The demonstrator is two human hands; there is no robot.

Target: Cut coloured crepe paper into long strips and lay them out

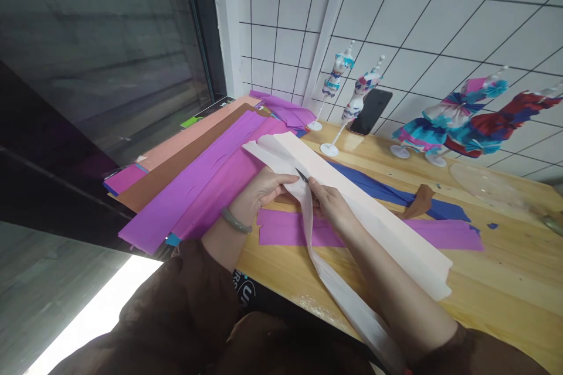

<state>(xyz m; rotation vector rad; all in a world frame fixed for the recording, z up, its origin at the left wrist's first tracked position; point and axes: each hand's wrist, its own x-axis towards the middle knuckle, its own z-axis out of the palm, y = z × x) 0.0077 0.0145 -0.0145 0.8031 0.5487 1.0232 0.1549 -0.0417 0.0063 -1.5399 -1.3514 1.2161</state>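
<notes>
A long white crepe paper strip (323, 263) hangs down over the table's front edge from between my hands. My left hand (270, 183), with a bangle at its wrist, pinches the white paper near the strip's upper end. Dark pointed scissors (302, 176) stick out of my right hand (324, 196), which is closed round them, their tips at the paper. Under and behind my hands lies a wide off-white sheet (373, 217) stretching to the right. The scissors' handles are hidden in my fingers.
Purple, pink, brown and peach papers (197, 181) are piled at the left. Purple (444, 233) and blue strips (369, 181) lie on the wooden table (497, 269). Small dress forms (360, 94) stand at the back, near a phone (372, 111) leaning on the tiled wall.
</notes>
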